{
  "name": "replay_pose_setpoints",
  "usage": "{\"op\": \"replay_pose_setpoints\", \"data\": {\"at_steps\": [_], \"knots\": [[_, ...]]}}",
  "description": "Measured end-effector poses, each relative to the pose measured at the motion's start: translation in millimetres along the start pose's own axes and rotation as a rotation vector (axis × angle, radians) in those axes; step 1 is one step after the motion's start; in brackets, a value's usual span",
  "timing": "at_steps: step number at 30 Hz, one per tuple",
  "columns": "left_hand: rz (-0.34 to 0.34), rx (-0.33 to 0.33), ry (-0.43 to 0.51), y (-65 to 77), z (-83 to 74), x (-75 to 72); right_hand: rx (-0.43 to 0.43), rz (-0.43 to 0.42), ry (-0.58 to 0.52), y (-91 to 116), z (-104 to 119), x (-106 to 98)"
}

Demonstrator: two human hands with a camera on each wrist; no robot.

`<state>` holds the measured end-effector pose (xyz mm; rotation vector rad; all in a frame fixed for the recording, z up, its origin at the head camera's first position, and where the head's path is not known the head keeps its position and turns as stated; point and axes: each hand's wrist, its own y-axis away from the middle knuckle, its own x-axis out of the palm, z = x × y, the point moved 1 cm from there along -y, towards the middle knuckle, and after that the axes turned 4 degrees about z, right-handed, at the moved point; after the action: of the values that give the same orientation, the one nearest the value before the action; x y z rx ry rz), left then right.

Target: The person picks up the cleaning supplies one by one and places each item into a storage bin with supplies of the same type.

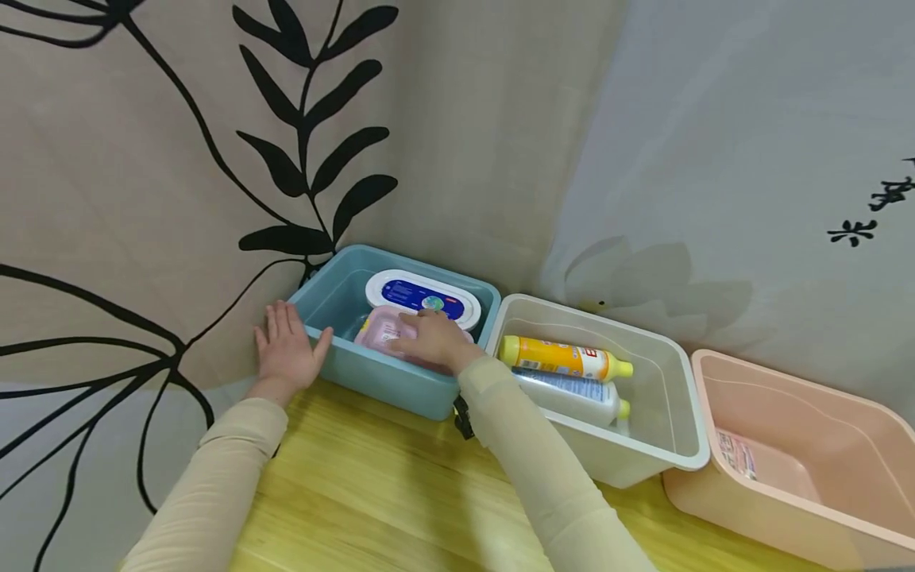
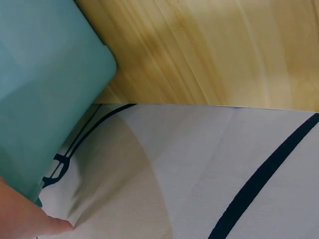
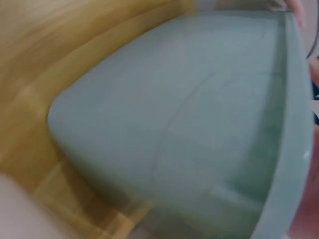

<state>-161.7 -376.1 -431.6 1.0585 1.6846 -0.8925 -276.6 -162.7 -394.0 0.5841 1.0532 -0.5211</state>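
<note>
My left hand rests against the left end of the blue bin, fingers straight and thumb spread along its near rim. The left wrist view shows a fingertip beside the bin's corner. My right hand reaches inside that bin and grips a pink plastic pack from above, thumb and forefinger spread over it. Behind the pack lies a white oval-topped tub with a dark blue label. In the right wrist view the bin's outer wall fills most of the picture, and the fingertips are hidden.
A cream bin to the right holds an orange bottle and a white bottle. Beyond it stands a peach bin with a small printed packet. All stand on a wooden tabletop against a patterned curtain.
</note>
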Motion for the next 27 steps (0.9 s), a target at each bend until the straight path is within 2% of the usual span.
{"op": "replay_pose_setpoints", "data": {"at_steps": [4, 8, 13, 22, 27], "knots": [[0.003, 0.002, 0.011, -0.2, -3.3, -0.6, -0.017, 0.066, 0.032, 3.0, -1.8, -0.9], [-0.003, 0.01, 0.023, -1.4, -3.9, 0.2, 0.0, 0.081, 0.051, 7.7, 0.8, -4.3], [-0.006, 0.016, 0.032, -2.6, -1.2, -0.4, 0.001, 0.052, 0.086, 14.2, 4.8, -9.0], [0.046, 0.023, 0.025, -3.2, -2.2, -2.5, 0.043, -0.021, 0.138, 31.8, 0.5, -15.2], [0.023, 0.033, 0.004, -1.8, -0.1, -4.0, 0.067, -0.053, 0.133, 43.7, 0.3, -18.9]]}}
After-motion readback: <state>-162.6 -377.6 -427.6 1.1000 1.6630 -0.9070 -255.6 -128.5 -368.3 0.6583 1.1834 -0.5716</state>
